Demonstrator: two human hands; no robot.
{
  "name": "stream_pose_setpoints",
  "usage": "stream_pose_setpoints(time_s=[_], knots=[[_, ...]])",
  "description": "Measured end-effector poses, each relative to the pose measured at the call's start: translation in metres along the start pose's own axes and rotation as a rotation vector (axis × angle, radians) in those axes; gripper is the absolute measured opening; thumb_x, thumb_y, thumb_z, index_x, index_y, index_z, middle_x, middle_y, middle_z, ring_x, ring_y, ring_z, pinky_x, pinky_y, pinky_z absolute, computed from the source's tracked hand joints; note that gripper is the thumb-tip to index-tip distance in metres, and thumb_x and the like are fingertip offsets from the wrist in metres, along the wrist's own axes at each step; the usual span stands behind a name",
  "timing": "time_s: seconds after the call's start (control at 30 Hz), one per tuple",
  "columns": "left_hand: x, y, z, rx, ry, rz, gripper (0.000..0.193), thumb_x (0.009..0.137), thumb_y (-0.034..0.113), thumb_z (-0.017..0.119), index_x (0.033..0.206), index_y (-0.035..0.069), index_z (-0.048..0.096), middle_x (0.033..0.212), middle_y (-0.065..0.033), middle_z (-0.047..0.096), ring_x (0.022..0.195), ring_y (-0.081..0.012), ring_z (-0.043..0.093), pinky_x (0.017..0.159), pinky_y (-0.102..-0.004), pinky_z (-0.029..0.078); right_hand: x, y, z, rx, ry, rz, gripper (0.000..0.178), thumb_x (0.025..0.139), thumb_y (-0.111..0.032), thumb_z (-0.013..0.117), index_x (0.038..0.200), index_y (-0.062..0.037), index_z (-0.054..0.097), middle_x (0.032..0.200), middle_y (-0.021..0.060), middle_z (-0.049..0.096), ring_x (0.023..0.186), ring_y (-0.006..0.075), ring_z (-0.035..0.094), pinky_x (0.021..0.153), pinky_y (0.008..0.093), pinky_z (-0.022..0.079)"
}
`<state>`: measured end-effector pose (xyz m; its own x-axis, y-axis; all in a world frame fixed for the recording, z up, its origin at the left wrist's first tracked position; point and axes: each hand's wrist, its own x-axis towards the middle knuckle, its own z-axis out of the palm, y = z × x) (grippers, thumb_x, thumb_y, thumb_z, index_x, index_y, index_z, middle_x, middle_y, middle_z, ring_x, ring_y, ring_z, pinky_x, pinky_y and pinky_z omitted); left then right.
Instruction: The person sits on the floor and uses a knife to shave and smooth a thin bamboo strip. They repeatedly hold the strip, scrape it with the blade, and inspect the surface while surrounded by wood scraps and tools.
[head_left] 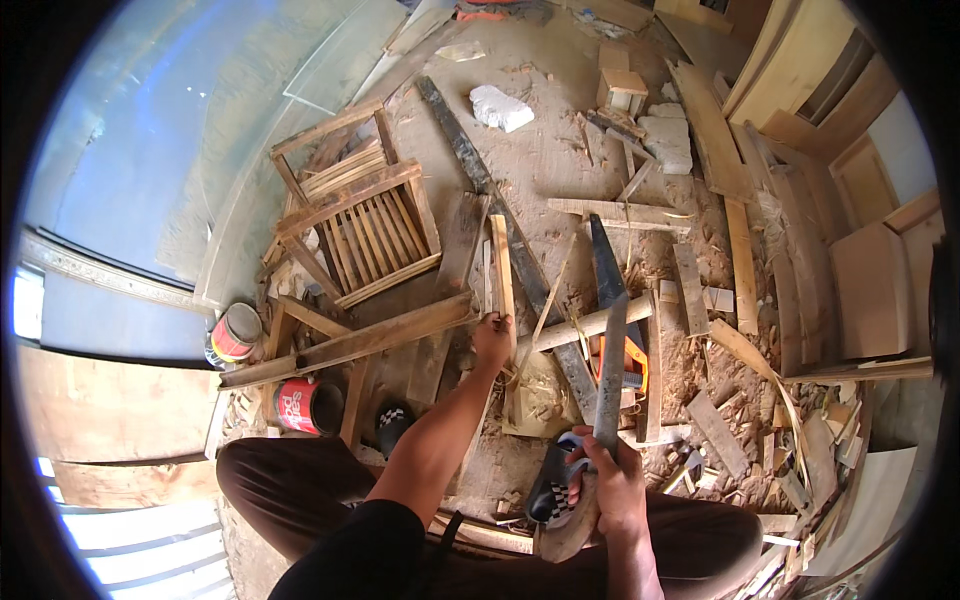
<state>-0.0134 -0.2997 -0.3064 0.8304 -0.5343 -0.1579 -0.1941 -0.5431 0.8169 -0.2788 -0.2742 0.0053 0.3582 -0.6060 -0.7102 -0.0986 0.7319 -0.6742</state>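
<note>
My left hand (493,340) is closed round the lower end of a pale wooden strip (503,265), which points away from me. A thinner piece lies close along its left side; I cannot tell whether it is held too. In my right hand (613,485) is a machete (608,390) with a long grey blade, pointing up and away. Its thick wooden handle (570,525) shows below my fingers. Behind the blade lies an orange-handled saw (637,372), partly hidden; the dark tapered blade (603,260) beyond appears to belong to it.
A slatted wooden frame (365,215) leans left of centre. Two paint cans (297,407) stand near my left knee. A long dark plank (460,140) and a round pole (585,325) lie ahead. Shavings and offcuts (718,432) litter the right; boards (785,250) line that side.
</note>
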Motion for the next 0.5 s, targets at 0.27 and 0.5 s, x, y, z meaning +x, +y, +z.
stream_pose_setpoints(time_s=[0.27,0.5], knots=[[-0.008,0.082,-0.055,-0.387,-0.045,0.284,0.02,0.095,0.016,0.073,0.105,0.0,0.067,0.079,-0.0096,0.069,0.069,-0.0104,0.061,0.064,-0.0295,0.048,-0.008,-0.014,0.002,0.033,0.057,-0.184,0.034,0.101,-0.025,0.06,0.119,0.0041,0.064,0.084,0.0113,0.064,0.051,0.0168,0.058,0.044,0.0304,0.048],[-0.021,0.157,-0.152,-0.39,0.05,0.609,0.017,0.098,0.01,0.069,0.097,-0.001,0.056,0.078,-0.0038,0.064,0.062,-0.0078,0.051,0.058,-0.028,0.043,-0.026,-0.033,0.012,0.054,-0.027,-0.315,0.033,0.101,-0.024,0.063,0.117,0.0048,0.063,0.084,0.011,0.062,0.05,0.0161,0.057,0.043,0.0294,0.048]])
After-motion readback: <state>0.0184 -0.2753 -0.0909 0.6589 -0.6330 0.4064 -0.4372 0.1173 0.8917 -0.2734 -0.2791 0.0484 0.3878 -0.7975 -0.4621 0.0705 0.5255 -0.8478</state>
